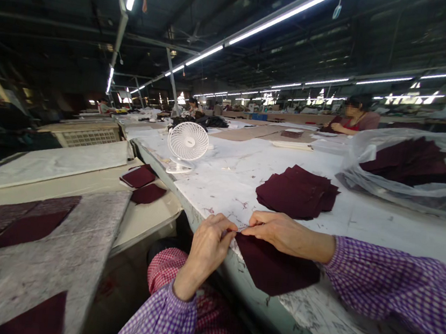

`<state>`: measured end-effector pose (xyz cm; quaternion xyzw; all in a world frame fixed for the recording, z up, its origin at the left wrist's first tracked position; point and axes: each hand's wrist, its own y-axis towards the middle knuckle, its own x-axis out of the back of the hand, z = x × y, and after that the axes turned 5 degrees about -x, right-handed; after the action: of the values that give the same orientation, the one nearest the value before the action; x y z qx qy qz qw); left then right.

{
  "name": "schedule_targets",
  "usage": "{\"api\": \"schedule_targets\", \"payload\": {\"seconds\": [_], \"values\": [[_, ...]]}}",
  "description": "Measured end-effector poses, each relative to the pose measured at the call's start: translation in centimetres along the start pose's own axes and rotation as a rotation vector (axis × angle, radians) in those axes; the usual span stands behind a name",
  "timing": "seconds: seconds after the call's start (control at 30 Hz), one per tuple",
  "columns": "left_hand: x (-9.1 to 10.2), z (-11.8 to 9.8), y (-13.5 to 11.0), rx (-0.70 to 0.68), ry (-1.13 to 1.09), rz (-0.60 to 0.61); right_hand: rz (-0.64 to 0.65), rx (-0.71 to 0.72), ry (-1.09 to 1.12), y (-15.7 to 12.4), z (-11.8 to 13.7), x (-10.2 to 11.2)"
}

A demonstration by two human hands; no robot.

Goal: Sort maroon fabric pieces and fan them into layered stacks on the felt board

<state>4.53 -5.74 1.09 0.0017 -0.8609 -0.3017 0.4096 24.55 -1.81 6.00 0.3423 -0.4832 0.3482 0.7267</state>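
The left hand (209, 241) and right hand (278, 230) are pinching the corner of a dark red cloth (277, 271) with their fingers (260, 219), by the counter (225, 183) edge

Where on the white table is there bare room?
Between fan and cloth stack, apart from small marks; also between plastic bag and right sleeve. Crowded: the near edge, where left hand and right hand meet at a cloth piece.

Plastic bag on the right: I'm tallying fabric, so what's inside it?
Inside the plastic bag are heaped dark maroon fabric pieces. Whatever lies beneath the top ones is covered.
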Motion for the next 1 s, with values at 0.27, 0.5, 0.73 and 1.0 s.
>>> {"api": "schedule_targets", "payload": {"seconds": [0.27,0.5,0.73,1.0], "values": [[0.1,0.0,-0.2,-0.155,0.219,0.054,0.019,-0.024,0.008,0.0,-0.1,0.1],[0.9,0.5,-0.1,-0.349,0.432,0.106,0.038,-0.029,-0.026,0.1,0.0,0.2],[2.7,1.1,-1.1,-0.389,0.356,0.176,0.058,0.050,-0.105,0.2,0.1,0.4],[2.8,2.2,-1.3,-0.230,-0.070,0.068,0.111,0.057,-0.079,0.5,-0.8,0.3]]}}
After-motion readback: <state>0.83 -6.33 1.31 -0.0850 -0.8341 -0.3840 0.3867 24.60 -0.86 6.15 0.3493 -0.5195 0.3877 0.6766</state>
